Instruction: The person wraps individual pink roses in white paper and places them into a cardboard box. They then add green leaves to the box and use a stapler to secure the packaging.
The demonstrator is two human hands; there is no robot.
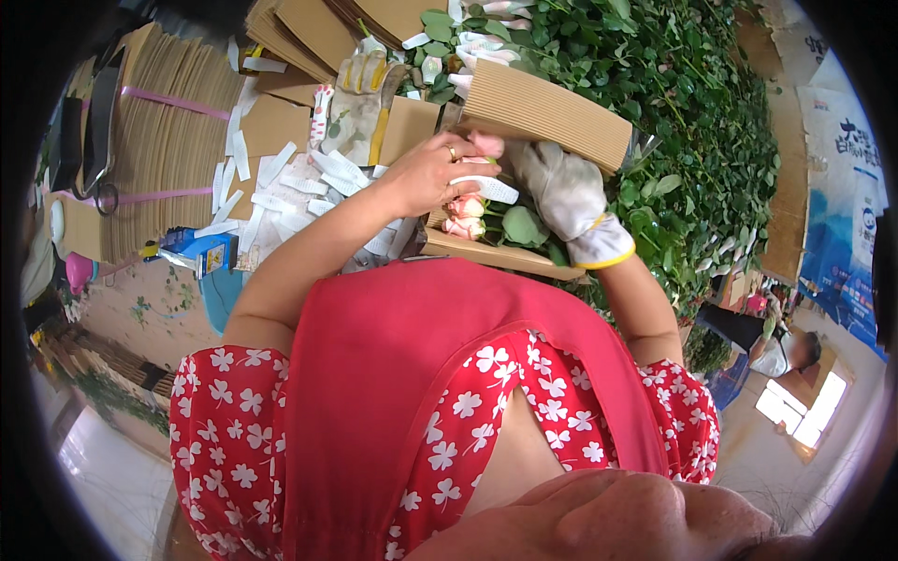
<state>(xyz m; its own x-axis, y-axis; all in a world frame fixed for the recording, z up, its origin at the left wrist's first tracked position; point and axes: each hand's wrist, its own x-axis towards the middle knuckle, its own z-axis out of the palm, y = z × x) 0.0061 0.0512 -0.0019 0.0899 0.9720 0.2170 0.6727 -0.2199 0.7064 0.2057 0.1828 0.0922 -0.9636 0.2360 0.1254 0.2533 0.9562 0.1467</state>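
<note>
My bare left hand (438, 172), with a ring on one finger, reaches over several pink roses (464, 216). A white mesh sleeve (494, 189) lies between its fingers and thumb. My right hand (561, 186) wears a soiled white work glove with a yellow cuff edge. It rests bent over the stems and leaves, and its fingertips are partly hidden. Under the roses lies a cardboard sheet (491, 254). Beyond my right hand, a corrugated cardboard piece (547, 112) stands tilted. Another pink rose (486, 144) shows beside my left fingers.
Loose white mesh sleeves (287, 203) and an empty work glove (358, 105) lie ahead left. Cardboard stacks (161, 140) stand at far left, near a blue box (203, 252). Leafy stems (673, 119) heap up at right. A person (782, 350) is farther right.
</note>
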